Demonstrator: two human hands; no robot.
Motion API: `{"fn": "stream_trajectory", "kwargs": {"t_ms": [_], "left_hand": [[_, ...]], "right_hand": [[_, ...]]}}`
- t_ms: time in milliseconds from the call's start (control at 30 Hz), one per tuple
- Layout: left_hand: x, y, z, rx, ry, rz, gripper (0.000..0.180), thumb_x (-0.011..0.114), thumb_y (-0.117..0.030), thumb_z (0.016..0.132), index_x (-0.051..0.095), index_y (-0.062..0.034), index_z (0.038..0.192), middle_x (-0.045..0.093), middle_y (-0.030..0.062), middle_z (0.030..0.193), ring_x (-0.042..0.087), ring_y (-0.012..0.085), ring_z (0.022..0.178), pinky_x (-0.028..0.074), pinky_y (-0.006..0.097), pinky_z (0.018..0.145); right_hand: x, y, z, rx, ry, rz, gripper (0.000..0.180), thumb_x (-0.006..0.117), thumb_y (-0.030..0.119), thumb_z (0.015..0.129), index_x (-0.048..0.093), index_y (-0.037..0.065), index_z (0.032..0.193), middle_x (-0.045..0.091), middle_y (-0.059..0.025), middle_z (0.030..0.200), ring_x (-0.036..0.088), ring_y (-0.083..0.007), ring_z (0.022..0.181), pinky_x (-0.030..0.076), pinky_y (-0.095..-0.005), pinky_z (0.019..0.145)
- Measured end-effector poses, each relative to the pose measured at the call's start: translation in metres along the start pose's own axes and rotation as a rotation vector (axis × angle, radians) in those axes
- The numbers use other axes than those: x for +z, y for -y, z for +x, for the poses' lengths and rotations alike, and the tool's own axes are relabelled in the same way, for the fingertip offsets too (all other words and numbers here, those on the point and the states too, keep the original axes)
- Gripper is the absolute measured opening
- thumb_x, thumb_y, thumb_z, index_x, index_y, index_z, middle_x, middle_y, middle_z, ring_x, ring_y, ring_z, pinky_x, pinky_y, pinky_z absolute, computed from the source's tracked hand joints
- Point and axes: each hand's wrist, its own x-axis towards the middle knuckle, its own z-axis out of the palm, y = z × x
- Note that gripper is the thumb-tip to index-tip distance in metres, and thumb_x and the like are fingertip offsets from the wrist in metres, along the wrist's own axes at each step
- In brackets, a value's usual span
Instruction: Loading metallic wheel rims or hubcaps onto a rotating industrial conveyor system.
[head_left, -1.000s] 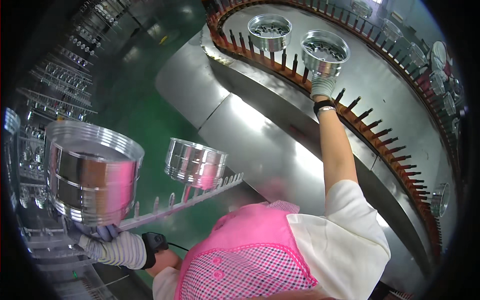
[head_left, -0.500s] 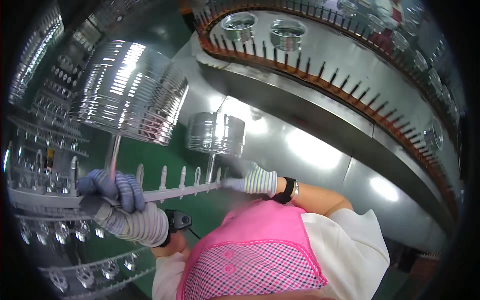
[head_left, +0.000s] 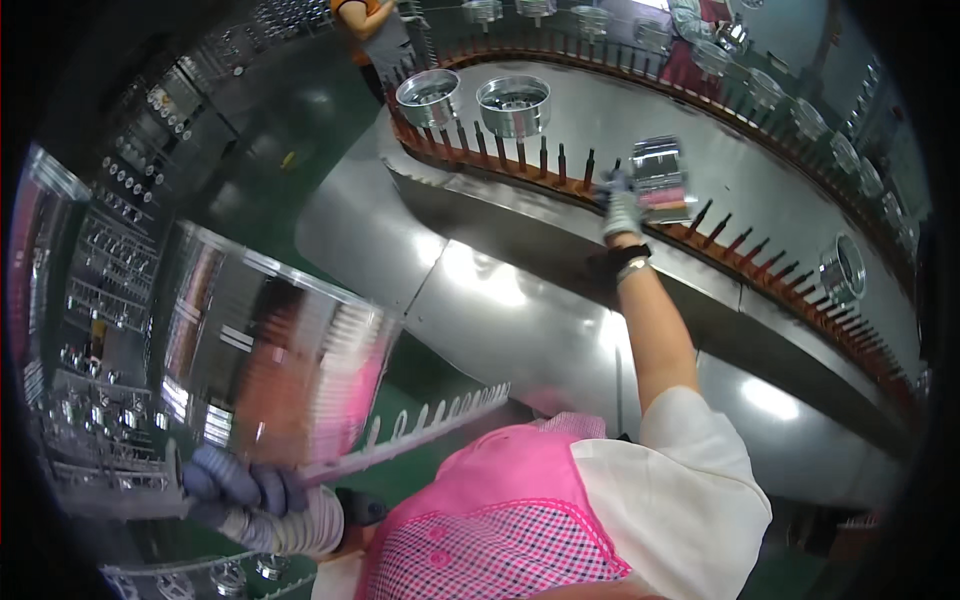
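My left hand (head_left: pixel 245 490), in a striped knit glove, is closed low on the left, right under a large shiny metal wheel rim (head_left: pixel 290 350). The rim is blurred, and the rod below it is hidden by the hand. A pale rack bar (head_left: pixel 430 432) with upright pegs runs past this hand to the right. Stretched out over the conveyor, my right hand (head_left: pixel 620 205), also gloved, is closed at the side of a smaller-looking shiny rim (head_left: pixel 662 180), which tilts above the row of spindles. Its fingers are partly blurred.
A curved conveyor (head_left: pixel 560 180) with dark upright spindles bends around a metal table (head_left: pixel 580 110). Two wheel rims, one of them here (head_left: pixel 513 106), stand at its left end; another rim (head_left: pixel 843 268) is at right. Racks of shiny parts (head_left: pixel 120 250) fill the left. Other people (head_left: pixel 375 40) stand at the back.
My right hand has moved from the rack bar up to the conveyor, and the smaller rim has left the bar with it. The large rim and my left hand have shifted down.
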Motion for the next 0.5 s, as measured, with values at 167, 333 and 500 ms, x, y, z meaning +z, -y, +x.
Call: {"fn": "stream_trajectory", "kwargs": {"t_ms": [167, 333, 500], "left_hand": [[0.038, 0.012, -0.044, 0.181, -0.226, 0.240, 0.032, 0.035, -0.026, 0.092, 0.042, -0.0059, 0.116, 0.039, -0.0060, 0.059, 0.030, 0.0014, 0.036, 0.029, 0.013, 0.030], [0.060, 0.016, -0.053, 0.266, -0.266, 0.464, 0.037, 0.033, -0.026, 0.092, 0.039, -0.0048, 0.121, 0.043, -0.0060, 0.059, 0.031, 0.0017, 0.038, 0.029, 0.013, 0.031], [0.090, -0.004, -0.076, 0.321, -0.488, 0.442, 0.032, 0.043, -0.031, 0.089, 0.045, -0.0036, 0.105, 0.031, -0.0029, 0.050, 0.029, 0.0042, 0.035, 0.025, 0.017, 0.030]], "right_hand": [[-0.018, -0.005, 0.093, 0.229, -0.039, -0.116, 0.039, 0.041, 0.038, 0.086, 0.056, 0.002, 0.089, 0.060, -0.0114, 0.067, 0.053, -0.0211, 0.045, 0.044, -0.0280, 0.047], [-0.034, -0.028, 0.103, -0.027, -0.079, -0.972, 0.037, 0.040, 0.034, 0.086, 0.058, 0.001, 0.085, 0.062, -0.0139, 0.073, 0.060, -0.0264, 0.067, 0.046, -0.0397, 0.060], [-0.034, -0.025, 0.094, -0.430, 0.161, -1.697, 0.039, 0.045, 0.033, 0.080, 0.060, -0.003, 0.086, 0.062, -0.0202, 0.079, 0.061, -0.0307, 0.076, 0.046, -0.0402, 0.069]]}}
